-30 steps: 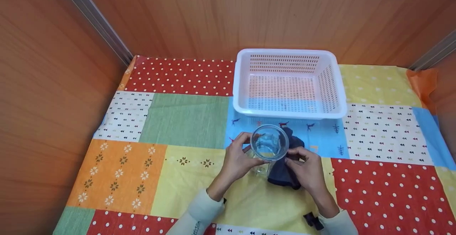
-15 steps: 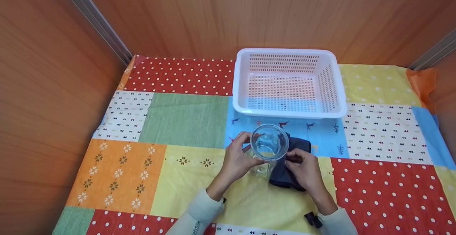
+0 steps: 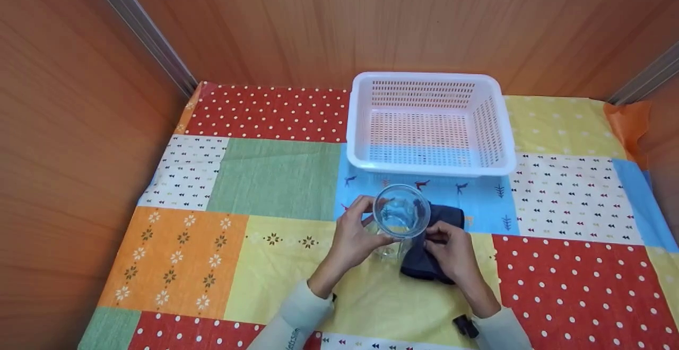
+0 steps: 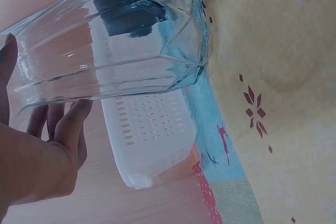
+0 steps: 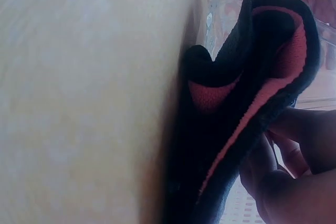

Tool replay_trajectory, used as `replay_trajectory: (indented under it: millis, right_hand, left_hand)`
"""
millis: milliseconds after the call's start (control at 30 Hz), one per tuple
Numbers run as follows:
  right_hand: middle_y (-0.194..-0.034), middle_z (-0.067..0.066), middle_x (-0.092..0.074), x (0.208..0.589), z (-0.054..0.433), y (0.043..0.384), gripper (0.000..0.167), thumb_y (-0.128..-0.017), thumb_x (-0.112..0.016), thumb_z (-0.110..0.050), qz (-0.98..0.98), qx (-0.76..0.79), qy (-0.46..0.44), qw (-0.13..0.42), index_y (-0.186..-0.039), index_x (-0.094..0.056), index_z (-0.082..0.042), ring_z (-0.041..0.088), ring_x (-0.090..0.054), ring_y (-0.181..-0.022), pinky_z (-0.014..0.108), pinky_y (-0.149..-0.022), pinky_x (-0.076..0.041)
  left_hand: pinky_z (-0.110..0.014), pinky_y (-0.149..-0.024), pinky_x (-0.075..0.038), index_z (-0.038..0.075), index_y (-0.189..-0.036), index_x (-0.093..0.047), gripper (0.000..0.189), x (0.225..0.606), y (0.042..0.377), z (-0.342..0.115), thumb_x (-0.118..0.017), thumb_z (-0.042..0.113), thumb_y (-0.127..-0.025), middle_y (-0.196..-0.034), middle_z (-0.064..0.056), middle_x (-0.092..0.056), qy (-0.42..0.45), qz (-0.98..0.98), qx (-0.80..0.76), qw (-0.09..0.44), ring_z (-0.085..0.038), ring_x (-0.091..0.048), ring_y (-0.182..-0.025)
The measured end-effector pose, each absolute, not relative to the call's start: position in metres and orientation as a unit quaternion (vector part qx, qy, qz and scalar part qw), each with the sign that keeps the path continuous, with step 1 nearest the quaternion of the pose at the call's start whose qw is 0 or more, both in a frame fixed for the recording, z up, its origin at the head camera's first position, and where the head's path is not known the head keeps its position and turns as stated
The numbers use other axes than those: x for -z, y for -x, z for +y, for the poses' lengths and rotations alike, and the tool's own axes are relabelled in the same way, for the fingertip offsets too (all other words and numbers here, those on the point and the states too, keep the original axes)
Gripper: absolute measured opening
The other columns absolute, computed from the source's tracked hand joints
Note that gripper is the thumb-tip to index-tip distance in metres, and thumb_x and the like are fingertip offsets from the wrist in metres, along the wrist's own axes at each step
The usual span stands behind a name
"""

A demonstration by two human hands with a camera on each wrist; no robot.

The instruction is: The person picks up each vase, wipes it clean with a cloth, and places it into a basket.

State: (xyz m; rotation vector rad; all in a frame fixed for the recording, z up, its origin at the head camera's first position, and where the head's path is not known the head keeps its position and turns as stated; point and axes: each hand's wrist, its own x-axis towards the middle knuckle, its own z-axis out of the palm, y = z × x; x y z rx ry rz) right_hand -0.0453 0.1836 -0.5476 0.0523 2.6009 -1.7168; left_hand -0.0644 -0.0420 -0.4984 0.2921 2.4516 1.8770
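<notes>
My left hand [image 3: 356, 237] grips a tall clear glass vessel [image 3: 401, 228] near its rim, with the thumb at the front and the fingers round the far side. Its faceted lower end [image 4: 186, 51] stands at the tablecloth in the left wrist view. Right beside the glass, my right hand [image 3: 455, 252] pinches a dark cloth [image 3: 419, 266] between thumb and fingers. Folded over in the right wrist view, the cloth [image 5: 205, 145] shows a pink inner side [image 5: 210, 97]. The glass overlaps part of the cloth in the head view.
A white plastic basket [image 3: 432, 169] with slotted walls stands behind the hands, close to the wooden back wall [image 3: 318, 26]. A patchwork tablecloth [image 3: 286, 180] covers the table. Wooden panels also rise at the left and right.
The cloth's far part has shifted to the right and lies wider and flatter beside the glass. My right hand has moved slightly; the left hand and the glass hold still.
</notes>
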Motion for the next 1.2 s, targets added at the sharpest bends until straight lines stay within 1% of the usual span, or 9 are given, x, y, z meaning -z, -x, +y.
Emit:
replay_trajectory:
  millis: [167, 333, 533, 667, 733, 867, 933, 1033, 1200]
  right_hand:
    - [-0.097, 0.017, -0.077, 0.55, 0.183, 0.047, 0.019, -0.083, -0.076, 0.02, 0.829, 0.559, -0.024, 0.016, -0.089, -0.074, 0.002, 0.021, -0.076, -0.09, 0.022, -0.078, -0.061]
    - [-0.097, 0.018, -0.076, 0.552, 0.185, 0.046, 0.019, -0.083, -0.075, 0.02, 0.818, 0.575, -0.028, 0.007, -0.091, -0.075, 0.003, 0.01, -0.073, -0.087, 0.017, -0.077, -0.059]
    - [-0.099, 0.02, -0.075, 0.544, 0.182, 0.04, 0.018, -0.084, -0.076, 0.018, 0.807, 0.589, -0.035, -0.022, -0.097, -0.076, 0.005, 0.002, -0.071, -0.088, 0.014, -0.079, -0.058]
    - [-0.098, 0.019, -0.074, 0.534, 0.179, 0.039, 0.018, -0.084, -0.076, 0.019, 0.793, 0.607, -0.019, -0.046, -0.098, -0.076, 0.007, 0.001, -0.07, -0.089, 0.015, -0.079, -0.059]
    - [-0.096, 0.014, -0.075, 0.529, 0.178, 0.039, 0.02, -0.082, -0.076, 0.02, 0.783, 0.619, -0.01, -0.057, -0.098, -0.077, 0.008, 0.002, -0.07, -0.088, 0.016, -0.079, -0.06]
    - [-0.092, -0.003, -0.074, 0.521, 0.177, 0.039, 0.022, -0.08, -0.076, 0.024, 0.758, 0.647, 0.009, -0.079, -0.098, -0.076, 0.013, 0.004, -0.072, -0.087, 0.019, -0.079, -0.062]
    - [-0.093, -0.007, -0.073, 0.518, 0.176, 0.038, 0.021, -0.08, -0.075, 0.025, 0.742, 0.664, 0.02, -0.091, -0.098, -0.074, 0.016, 0.005, -0.072, -0.087, 0.021, -0.079, -0.062]
    - [-0.096, -0.007, -0.074, 0.515, 0.175, 0.038, 0.019, -0.08, -0.074, 0.026, 0.717, 0.688, 0.034, -0.105, -0.098, -0.073, 0.017, 0.007, -0.073, -0.088, 0.023, -0.08, -0.063]
    - [-0.099, -0.003, -0.074, 0.511, 0.171, 0.036, 0.021, -0.081, -0.072, 0.027, 0.693, 0.71, 0.046, -0.117, -0.1, -0.071, 0.02, 0.008, -0.075, -0.093, 0.025, -0.083, -0.062]
  left_hand:
    - [-0.046, -0.103, -0.058, 0.01, -0.119, -0.069, 0.058, 0.499, 0.064, -0.043, -0.099, 0.007, -0.07, -0.121, -0.004, -0.067, -0.098, 0.791, -0.604, 0.018, -0.029, -0.066, -0.119]
    - [-0.048, -0.104, -0.057, 0.009, -0.12, -0.068, 0.056, 0.5, 0.064, -0.044, -0.098, 0.008, -0.072, -0.121, -0.004, -0.067, -0.101, 0.787, -0.608, 0.022, -0.034, -0.065, -0.12]
    - [-0.048, -0.104, -0.057, 0.009, -0.121, -0.069, 0.056, 0.499, 0.064, -0.044, -0.098, 0.01, -0.073, -0.119, -0.003, -0.066, -0.105, 0.791, -0.603, 0.023, -0.029, -0.065, -0.119]
    - [-0.048, -0.104, -0.057, 0.009, -0.122, -0.069, 0.057, 0.497, 0.064, -0.044, -0.098, 0.01, -0.073, -0.119, -0.003, -0.066, -0.106, 0.79, -0.603, 0.02, -0.027, -0.066, -0.118]
    - [-0.048, -0.103, -0.057, 0.009, -0.122, -0.069, 0.058, 0.497, 0.064, -0.044, -0.099, 0.01, -0.073, -0.119, -0.003, -0.066, -0.107, 0.79, -0.603, 0.017, -0.029, -0.066, -0.118]
    - [-0.05, -0.103, -0.057, 0.009, -0.124, -0.069, 0.058, 0.498, 0.065, -0.044, -0.098, 0.011, -0.073, -0.119, -0.004, -0.066, -0.11, 0.792, -0.601, 0.018, -0.034, -0.066, -0.119]
    - [-0.052, -0.103, -0.057, 0.009, -0.124, -0.069, 0.059, 0.498, 0.065, -0.044, -0.098, 0.011, -0.073, -0.119, -0.005, -0.066, -0.11, 0.791, -0.602, 0.021, -0.037, -0.066, -0.12]
    - [-0.054, -0.103, -0.056, 0.01, -0.126, -0.069, 0.06, 0.497, 0.065, -0.044, -0.098, 0.012, -0.074, -0.121, -0.005, -0.066, -0.108, 0.79, -0.603, 0.027, -0.037, -0.066, -0.121]
    - [-0.055, -0.104, -0.055, 0.012, -0.127, -0.069, 0.06, 0.497, 0.065, -0.044, -0.098, 0.013, -0.074, -0.122, -0.003, -0.066, -0.104, 0.792, -0.601, 0.032, -0.032, -0.066, -0.122]
